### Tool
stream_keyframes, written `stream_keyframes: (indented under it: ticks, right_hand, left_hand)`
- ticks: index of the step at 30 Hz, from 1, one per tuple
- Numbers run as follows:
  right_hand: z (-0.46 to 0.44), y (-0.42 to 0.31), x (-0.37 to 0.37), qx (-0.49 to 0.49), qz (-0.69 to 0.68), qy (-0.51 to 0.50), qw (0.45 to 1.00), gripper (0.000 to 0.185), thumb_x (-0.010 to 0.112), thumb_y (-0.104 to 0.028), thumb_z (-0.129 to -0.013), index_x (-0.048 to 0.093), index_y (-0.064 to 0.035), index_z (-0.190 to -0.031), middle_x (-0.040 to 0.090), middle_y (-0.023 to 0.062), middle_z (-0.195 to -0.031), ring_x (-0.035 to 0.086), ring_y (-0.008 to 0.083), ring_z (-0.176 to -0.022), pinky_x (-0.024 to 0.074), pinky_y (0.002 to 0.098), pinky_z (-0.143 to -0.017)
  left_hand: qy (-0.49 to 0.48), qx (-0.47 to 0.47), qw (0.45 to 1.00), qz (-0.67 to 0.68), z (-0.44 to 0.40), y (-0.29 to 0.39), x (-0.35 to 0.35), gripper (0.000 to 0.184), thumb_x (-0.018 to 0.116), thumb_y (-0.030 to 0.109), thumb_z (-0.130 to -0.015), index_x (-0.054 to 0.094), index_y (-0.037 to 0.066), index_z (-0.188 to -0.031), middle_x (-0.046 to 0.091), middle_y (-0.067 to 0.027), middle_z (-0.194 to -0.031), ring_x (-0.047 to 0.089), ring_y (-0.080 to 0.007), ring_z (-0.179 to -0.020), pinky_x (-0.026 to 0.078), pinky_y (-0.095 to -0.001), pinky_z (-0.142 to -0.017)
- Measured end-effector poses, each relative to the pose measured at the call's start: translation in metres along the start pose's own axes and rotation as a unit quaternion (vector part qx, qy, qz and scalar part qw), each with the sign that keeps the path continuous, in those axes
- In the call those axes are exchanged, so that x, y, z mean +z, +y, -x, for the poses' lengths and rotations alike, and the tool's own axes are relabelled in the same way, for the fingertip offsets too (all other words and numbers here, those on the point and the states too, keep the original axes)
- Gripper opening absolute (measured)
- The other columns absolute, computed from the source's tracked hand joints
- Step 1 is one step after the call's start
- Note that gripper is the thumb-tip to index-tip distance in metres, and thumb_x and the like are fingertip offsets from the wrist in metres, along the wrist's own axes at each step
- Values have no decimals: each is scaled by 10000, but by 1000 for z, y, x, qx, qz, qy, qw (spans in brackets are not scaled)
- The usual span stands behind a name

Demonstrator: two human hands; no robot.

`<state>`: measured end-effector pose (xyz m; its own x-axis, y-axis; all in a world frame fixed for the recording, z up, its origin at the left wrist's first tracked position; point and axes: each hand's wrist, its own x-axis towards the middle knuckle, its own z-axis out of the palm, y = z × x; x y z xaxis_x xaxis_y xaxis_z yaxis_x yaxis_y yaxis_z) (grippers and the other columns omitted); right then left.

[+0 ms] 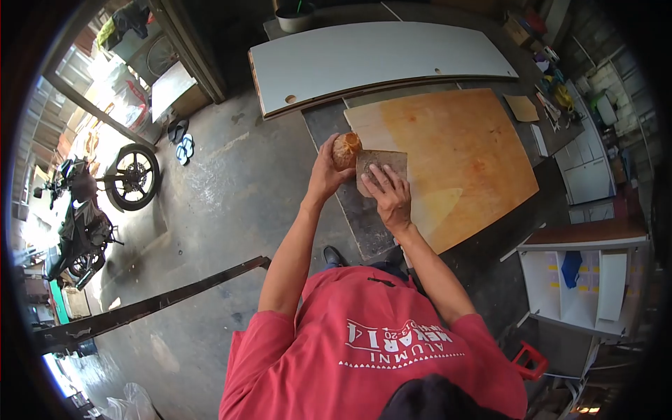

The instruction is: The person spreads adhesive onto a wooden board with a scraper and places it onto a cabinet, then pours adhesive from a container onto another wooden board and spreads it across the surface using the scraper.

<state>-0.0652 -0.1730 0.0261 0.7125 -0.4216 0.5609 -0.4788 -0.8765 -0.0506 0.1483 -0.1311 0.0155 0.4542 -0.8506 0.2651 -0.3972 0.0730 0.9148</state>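
My left hand (324, 172) is wrapped around a rounded orange-brown container (346, 152), its surface rough and smeared. It is held over the left edge of a wooden board (476, 161) with an orange-stained face and a paler left strip. My right hand (393, 201) grips a flat grey-brown sheet (382, 161), fingers stretched across its top and thumb hidden. The sheet's upper left corner meets or overlaps the container's side; I cannot tell whether they touch. What the container holds does not show.
A long white panel (378, 59) lies beyond the board, with a pot (295, 17) behind it. White shelving (577, 287) stands at the right, near a red plastic object (530, 361). A motorcycle (84, 217) and sandals (185, 149) are at the left. A dark beam (161, 301) crosses the lower left.
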Motion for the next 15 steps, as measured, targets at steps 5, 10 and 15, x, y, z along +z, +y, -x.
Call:
stream_keyframes:
  ticks: [5,10,15]
  right_hand:
    - [3,0,0,-6,19,-18,1000,466,559,-137,-900,639,-232,-1349,517,27,-1482,483,313,-1319,435,466,-981]
    - [2,-13,-2,13,13,-27,999,466,573,-131,-890,643,-227,-1341,519,32,-1460,476,319,-1300,438,481,-970]
    - [2,-23,-5,32,21,-21,999,470,621,-116,-861,660,-218,-1318,539,36,-1426,492,311,-1278,448,468,-941]
  left_hand:
    - [-53,-32,986,157,-6,-18,-5,877,838,182,-752,396,37,-1496,512,-197,-1439,530,-312,-1320,427,-381,-1112]
    - [-38,-55,986,149,-8,3,-2,814,813,252,-808,419,-16,-1469,549,-210,-1411,575,-294,-1271,459,-367,-1072]
    - [39,-43,998,22,-7,9,5,727,817,266,-803,513,-36,-1390,647,-217,-1271,642,-309,-1182,501,-375,-1015]
